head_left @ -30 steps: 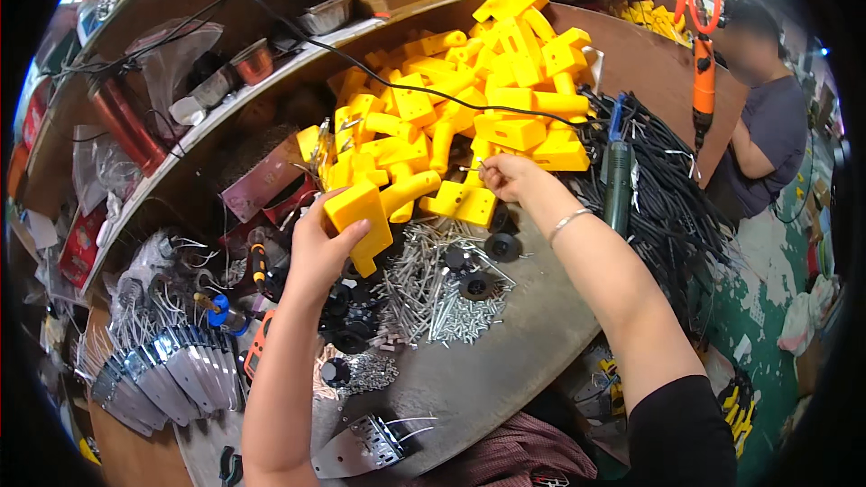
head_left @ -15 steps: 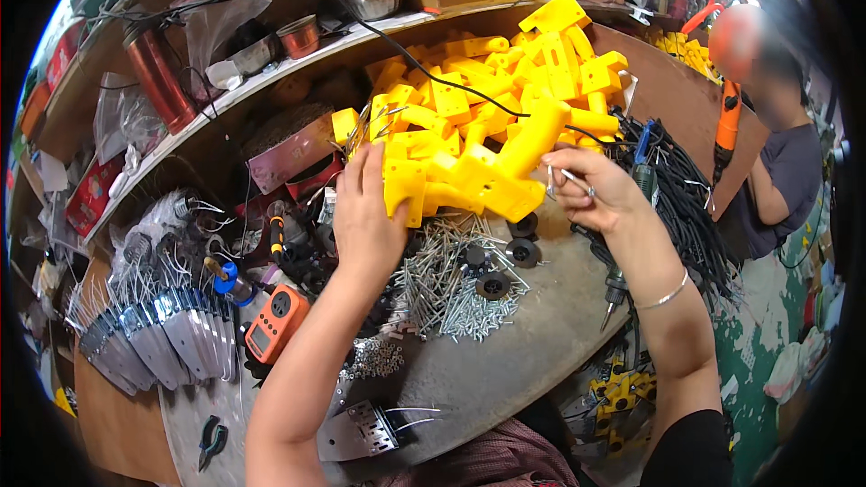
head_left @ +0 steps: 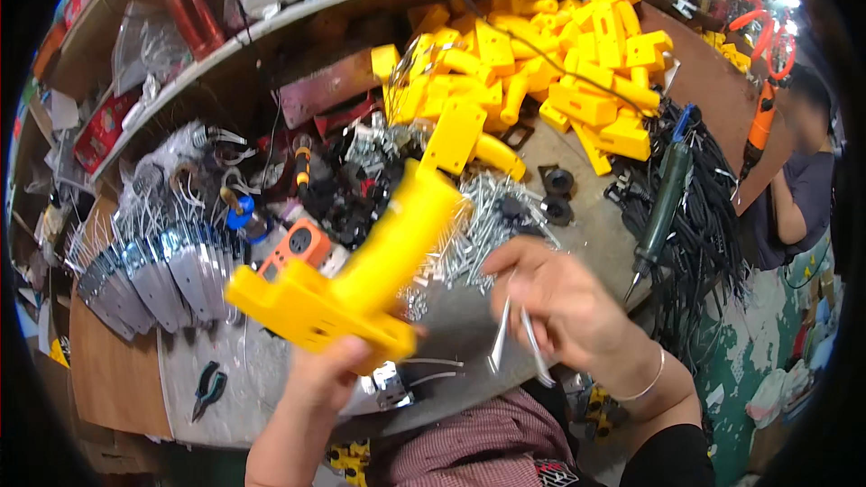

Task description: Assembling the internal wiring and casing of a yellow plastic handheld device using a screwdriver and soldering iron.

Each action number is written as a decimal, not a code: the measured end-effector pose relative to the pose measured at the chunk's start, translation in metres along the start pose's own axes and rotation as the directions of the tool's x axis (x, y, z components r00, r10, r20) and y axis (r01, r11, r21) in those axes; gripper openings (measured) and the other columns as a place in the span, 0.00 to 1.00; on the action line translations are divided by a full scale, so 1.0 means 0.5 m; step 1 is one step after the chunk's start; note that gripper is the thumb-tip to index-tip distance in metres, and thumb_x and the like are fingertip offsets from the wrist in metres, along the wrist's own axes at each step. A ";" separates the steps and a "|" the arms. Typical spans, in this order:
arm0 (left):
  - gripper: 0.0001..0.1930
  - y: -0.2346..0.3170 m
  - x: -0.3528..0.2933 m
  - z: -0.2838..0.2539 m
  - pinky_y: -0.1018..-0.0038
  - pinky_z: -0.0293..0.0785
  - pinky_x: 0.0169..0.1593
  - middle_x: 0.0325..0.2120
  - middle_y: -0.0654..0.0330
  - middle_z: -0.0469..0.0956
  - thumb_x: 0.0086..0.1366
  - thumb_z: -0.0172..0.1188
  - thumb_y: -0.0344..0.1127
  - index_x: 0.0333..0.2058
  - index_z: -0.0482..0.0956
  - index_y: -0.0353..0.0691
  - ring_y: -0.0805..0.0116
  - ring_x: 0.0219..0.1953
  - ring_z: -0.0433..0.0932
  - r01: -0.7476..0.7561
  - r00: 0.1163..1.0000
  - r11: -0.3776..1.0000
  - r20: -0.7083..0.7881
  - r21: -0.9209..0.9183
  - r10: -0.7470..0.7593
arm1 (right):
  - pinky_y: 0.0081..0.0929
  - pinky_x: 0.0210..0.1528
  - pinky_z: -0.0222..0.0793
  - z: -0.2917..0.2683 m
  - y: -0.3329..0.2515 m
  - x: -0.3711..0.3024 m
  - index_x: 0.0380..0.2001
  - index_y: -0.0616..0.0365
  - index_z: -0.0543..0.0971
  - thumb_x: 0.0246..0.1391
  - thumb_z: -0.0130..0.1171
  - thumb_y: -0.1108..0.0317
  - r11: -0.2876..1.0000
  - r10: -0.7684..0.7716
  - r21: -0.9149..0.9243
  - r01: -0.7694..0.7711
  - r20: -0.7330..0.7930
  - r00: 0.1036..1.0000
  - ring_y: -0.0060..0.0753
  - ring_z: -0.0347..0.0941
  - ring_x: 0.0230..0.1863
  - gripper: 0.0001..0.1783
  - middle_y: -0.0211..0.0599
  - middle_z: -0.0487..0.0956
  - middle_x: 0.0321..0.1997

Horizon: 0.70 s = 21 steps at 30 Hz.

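My left hand is closed on the lower end of a yellow plastic handle housing, held tilted above the near table and blurred by motion. To its right, my right hand grips silver tweezers, whose two prongs point down and apart with nothing between them. Beyond the hands lies a heap of similar yellow housings. Loose screws are spread in front of that heap, beside black round parts. A metal plate with white wires is partly hidden behind my left hand.
Bundled metal plates stand at the left, near small pliers and an orange meter. A green electric screwdriver lies on black cords at right. An orange screwdriver hangs beside another person.
My left hand has pulled one yellow housing from the heap, toward me and left. The right hand has come nearer with the tweezers. The view has shifted.
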<state>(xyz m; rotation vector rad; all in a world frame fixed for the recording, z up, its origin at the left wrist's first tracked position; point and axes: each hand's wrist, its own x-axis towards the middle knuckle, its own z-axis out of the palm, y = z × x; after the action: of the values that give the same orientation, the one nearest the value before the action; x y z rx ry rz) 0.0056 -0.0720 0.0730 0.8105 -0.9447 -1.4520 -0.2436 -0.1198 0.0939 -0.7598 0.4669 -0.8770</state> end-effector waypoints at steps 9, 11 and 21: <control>0.36 0.001 -0.080 -0.067 0.73 0.81 0.38 0.50 0.47 0.74 0.58 0.63 0.42 0.62 0.61 0.35 0.54 0.49 0.78 -0.044 0.931 0.995 -0.357 0.084 0.072 | 0.28 0.33 0.73 -0.128 0.146 -0.002 0.38 0.59 0.77 0.49 0.62 0.76 0.231 -0.261 -0.971 0.053 -0.009 0.965 0.34 0.76 0.32 0.11 0.38 0.76 0.32; 0.36 -0.014 -0.089 -0.078 0.68 0.80 0.45 0.51 0.49 0.73 0.55 0.64 0.39 0.62 0.62 0.37 0.54 0.52 0.76 -0.012 0.934 0.999 -0.356 0.038 0.025 | 0.34 0.34 0.73 -0.115 0.133 0.003 0.31 0.58 0.74 0.44 0.63 0.75 -0.304 -0.216 -0.933 0.193 0.265 0.940 0.41 0.73 0.33 0.10 0.36 0.75 0.32; 0.30 -0.050 -0.102 -0.078 0.66 0.72 0.55 0.45 0.56 0.79 0.50 0.70 0.25 0.53 0.71 0.37 0.63 0.49 0.79 0.052 0.939 0.997 -0.336 -0.055 -0.067 | 0.41 0.39 0.75 -0.059 0.143 0.063 0.44 0.65 0.70 0.42 0.62 0.74 -0.436 0.204 -0.885 0.164 0.080 0.976 0.50 0.78 0.40 0.23 0.48 0.77 0.37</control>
<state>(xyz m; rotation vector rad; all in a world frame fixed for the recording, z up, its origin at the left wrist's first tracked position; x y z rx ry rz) 0.0347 -0.0248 0.0315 1.0236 -0.6280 -1.3258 -0.2083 -0.1280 0.0188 -2.6171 1.0912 0.0756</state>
